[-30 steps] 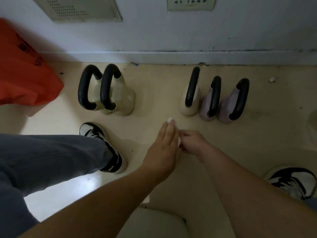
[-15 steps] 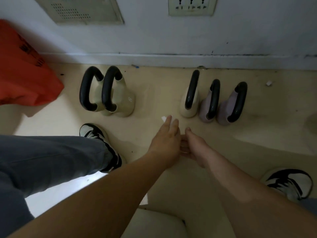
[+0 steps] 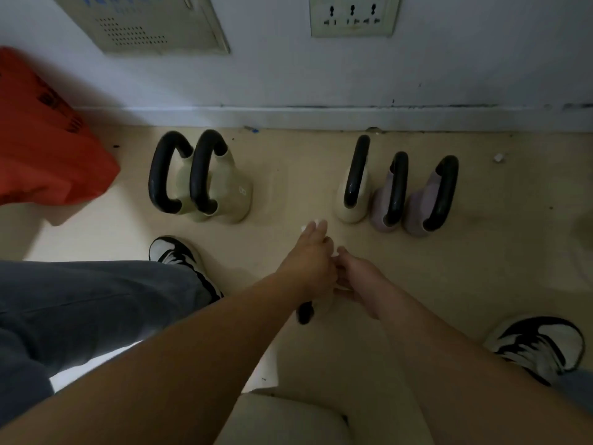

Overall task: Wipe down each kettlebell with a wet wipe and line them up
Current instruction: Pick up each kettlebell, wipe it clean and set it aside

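Five kettlebells with black handles stand along the wall: two large cream ones [image 3: 167, 178] [image 3: 229, 191] on the left, then a small cream one [image 3: 351, 207] and two lilac ones [image 3: 383, 210] [image 3: 423, 210] on the right. In front of them, my left hand [image 3: 308, 264] presses a white wet wipe [image 3: 316, 222], which peeks out past its fingertips. Under both hands is another small pale kettlebell [image 3: 305, 311], mostly hidden, with only one black handle end and a bit of body showing. My right hand [image 3: 356, 274] curls against that kettlebell from the right.
An orange bag [image 3: 48, 139] lies at the left by the wall. My shoes [image 3: 179, 255] [image 3: 542, 345] stand on the floor either side of the hands, and my trouser leg [image 3: 80, 300] fills the left. A pale cushion edge [image 3: 282, 419] is at the bottom.
Both hands shifted slightly and turned together over the hidden kettlebell. Its black handle end now shows below my left wrist. The wipe still sticks out at my left fingertips.
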Available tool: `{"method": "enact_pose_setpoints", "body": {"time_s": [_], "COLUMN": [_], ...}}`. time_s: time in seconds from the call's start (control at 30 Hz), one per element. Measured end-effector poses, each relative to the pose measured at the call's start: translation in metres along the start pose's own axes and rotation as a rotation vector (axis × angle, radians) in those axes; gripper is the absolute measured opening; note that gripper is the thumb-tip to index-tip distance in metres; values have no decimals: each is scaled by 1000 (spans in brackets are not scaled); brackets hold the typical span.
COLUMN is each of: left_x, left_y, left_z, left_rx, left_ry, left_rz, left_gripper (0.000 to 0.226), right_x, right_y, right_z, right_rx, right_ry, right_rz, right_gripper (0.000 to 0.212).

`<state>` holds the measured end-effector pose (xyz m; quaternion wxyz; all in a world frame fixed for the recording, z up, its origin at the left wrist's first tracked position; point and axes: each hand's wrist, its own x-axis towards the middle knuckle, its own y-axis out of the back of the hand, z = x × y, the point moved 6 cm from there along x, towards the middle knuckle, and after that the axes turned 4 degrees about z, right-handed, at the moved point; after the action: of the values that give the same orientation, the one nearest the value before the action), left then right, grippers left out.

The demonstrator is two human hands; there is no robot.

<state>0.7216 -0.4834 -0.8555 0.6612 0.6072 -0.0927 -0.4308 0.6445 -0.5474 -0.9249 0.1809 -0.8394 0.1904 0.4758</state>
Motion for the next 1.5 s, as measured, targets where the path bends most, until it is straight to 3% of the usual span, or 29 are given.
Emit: {"method": "enact_pose_setpoints", "body": {"time_s": [0.03, 0.1, 0.2, 0.33, 0.43, 0.5, 0.6, 0.7, 0.8, 0.87, 0.93, 0.97, 1.0, 1.03, 1.07, 1.13, 1.2, 1.3, 1.5], "left_x": [2, -15, -74, -105, -76, -59, -57, -74, -77, -57, -25, -8, 2, 7, 6, -10, -39, -79, -50], "left_y": [-1, -8, -21, -33, -19, -11, -20, -32, -29, -20, -10, -10, -8, -9, -13, -12, -15, -43, -34], "left_z": [-1, 0, 12, 14, -2, -14, -15, 1, 7, -2, -20, -29, -31, -33, -33, -29, -10, 4, -15], "left_rx": [-78, -179, -233, -456, -619, -668, -703, -770, -804, -884, -1346, -1578, -1627, -1487, -1343, -1051, -802, -853, -738], "left_ry": [49, 70, -21, 71, 127, 212, 411, 494, 588, 754, 772, 800, 862, 908, 961, 902, 660, 428, 483], "left_rz": [-18, 124, 326, 256, 348, 400, 342, 409, 413, 436, 527, 499, 327, 135, 46, 143, 361, 424, 333], "left_gripper": [53, 56, 65, 60, 50, 45, 43, 34, 38, 46, 44, 39, 34, 27, 22, 41, 50, 36, 45], "right_x": [2, 6, 13, 20, 18, 20, 20, 20, 22, 28, 31, 30, 28, 28, 28, 30, 32, 24, 26], "right_y": [0, 3, 0, -5, -5, -4, -5, -2, -2, -4, -7, -7, -7, -6, -6, -7, -5, -1, -5], "right_z": [-1, -3, 5, 20, 17, 17, 17, 16, 16, 20, 20, 18, 16, 16, 17, 19, 22, 21, 21], "right_rx": [-17, -65, -108, -169, -43, -18, -92, -138, -141, -164, -227, -280, -323, -342, -356, -349, -309, -313, -358], "right_ry": [9, 39, 90, 119, 69, 56, 70, 57, 62, 85, 119, 131, 136, 127, 125, 152, 170, 215, 268], "right_rz": [22, 88, 96, 73, 51, 70, 92, 116, 114, 80, 41, 35, 35, 39, 38, 11, 31, 74, 129], "right_gripper": [39, 28, 34, 46, 39, 43, 44, 43, 36, 48, 54, 53, 51, 52, 52, 49, 46, 48, 41]}}
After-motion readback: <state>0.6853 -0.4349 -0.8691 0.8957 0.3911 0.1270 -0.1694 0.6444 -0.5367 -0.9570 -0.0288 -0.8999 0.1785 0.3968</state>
